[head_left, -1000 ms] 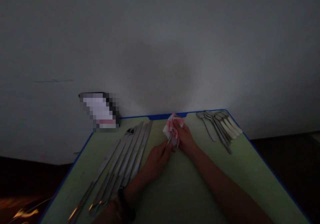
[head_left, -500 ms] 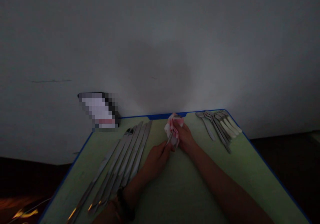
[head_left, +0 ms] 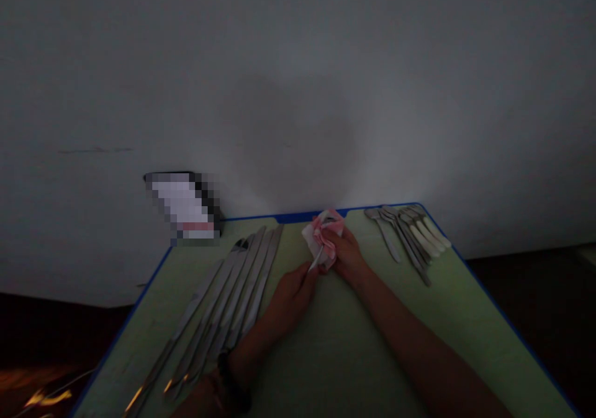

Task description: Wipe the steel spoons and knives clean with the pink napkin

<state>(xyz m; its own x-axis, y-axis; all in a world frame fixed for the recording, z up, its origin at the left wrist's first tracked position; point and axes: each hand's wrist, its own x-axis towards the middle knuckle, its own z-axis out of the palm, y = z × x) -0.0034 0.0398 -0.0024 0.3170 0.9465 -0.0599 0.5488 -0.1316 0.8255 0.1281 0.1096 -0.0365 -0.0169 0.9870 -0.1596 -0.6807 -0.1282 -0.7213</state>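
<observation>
My left hand (head_left: 294, 294) is closed round the handle of a metal spoon (head_left: 316, 259), which slants up and away from me. A pink and white cloth (head_left: 313, 236) is bunched about the spoon's upper part. Pressing the cloth around it is my right hand (head_left: 348, 251), its thumb on top. Only a bit of the bowl's rim seems to show at the cloth's far end; the rest is covered. Left of my hands lies a row of several table knives (head_left: 242, 275). Several spoons (head_left: 410, 244), some with white handles, lie together at the right.
The green table (head_left: 465, 343) has a blue rim and stands against a grey wall (head_left: 298, 95). A blurred-out device with a bright screen (head_left: 179, 204) leans at the table's back left corner. A dark bracelet (head_left: 230, 381) circles my left wrist.
The cloth has shifted slightly and opened out a little around the spoon. My right hand has turned a bit with it, while my left hand keeps its grip almost in place.
</observation>
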